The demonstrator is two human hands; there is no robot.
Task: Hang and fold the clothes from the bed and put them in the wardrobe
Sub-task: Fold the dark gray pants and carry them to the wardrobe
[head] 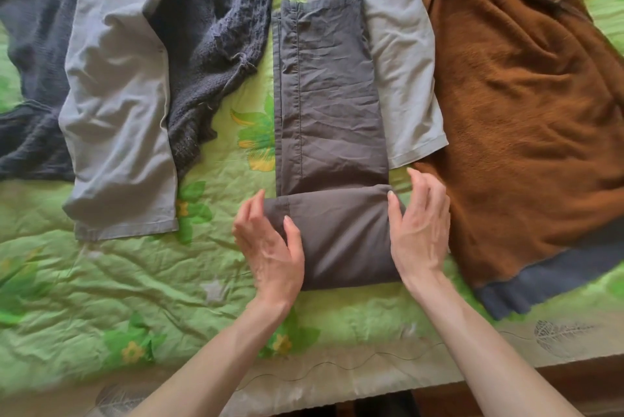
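Note:
Dark grey trousers [329, 106] lie lengthwise in the middle of the bed, their near end folded over into a thick flap [344, 241]. My left hand [270, 247] rests against the flap's left edge, thumb on top of the cloth, fingers relaxed. My right hand [420, 231] touches the flap's right edge with straight, slightly spread fingers. Neither hand grips the fabric.
On the green floral bedspread [101, 281] lie light grey trousers [114, 106] and a dark knitted sweater [209, 55] on the left, a light grey T-shirt [398, 55] under the dark trousers, and a brown fleece garment [520, 106] with a blue-grey hem on the right. The bed's near edge [337, 393] runs along the bottom.

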